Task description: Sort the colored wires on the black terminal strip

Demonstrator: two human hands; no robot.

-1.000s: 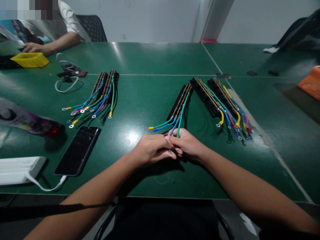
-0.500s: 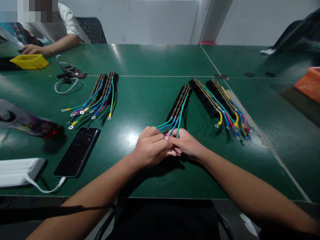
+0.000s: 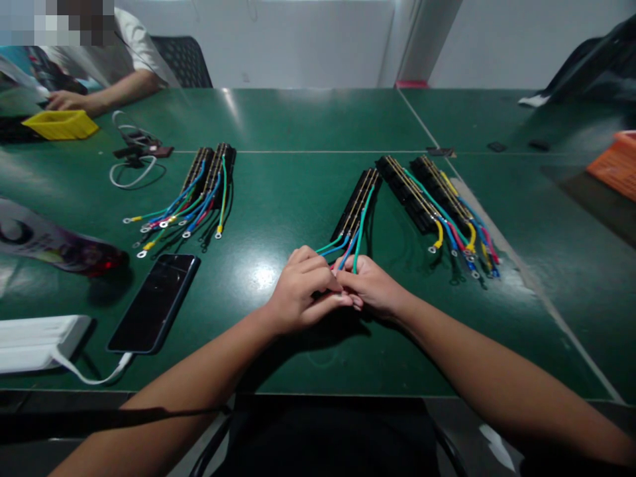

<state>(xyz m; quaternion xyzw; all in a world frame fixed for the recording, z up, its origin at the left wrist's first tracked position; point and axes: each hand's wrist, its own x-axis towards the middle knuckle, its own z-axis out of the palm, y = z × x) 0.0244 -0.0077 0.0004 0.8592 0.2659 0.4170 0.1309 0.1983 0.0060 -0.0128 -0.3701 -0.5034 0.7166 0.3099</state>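
Observation:
A black strip with brass-coloured rails lies tilted on the green table, its coloured wires running down toward me. My left hand is closed around the ends of these wires, at their left side. Against it, my right hand pinches the same wires, with a green and a blue one passing into its fingers. The wire tips are hidden by my fingers. Two similar wired strips lie to the right, and two more lie to the left, their ring terminals pointing toward me.
On the left are a phone cabled to a white power bank, a bottle, a looped cable and a yellow bin. A person's arm rests beyond. An orange basket stands at right.
The fingers of my left hand have shifted slightly at the wire ends, with the thumb and upper fingers a little further apart. My right hand has hardly moved.

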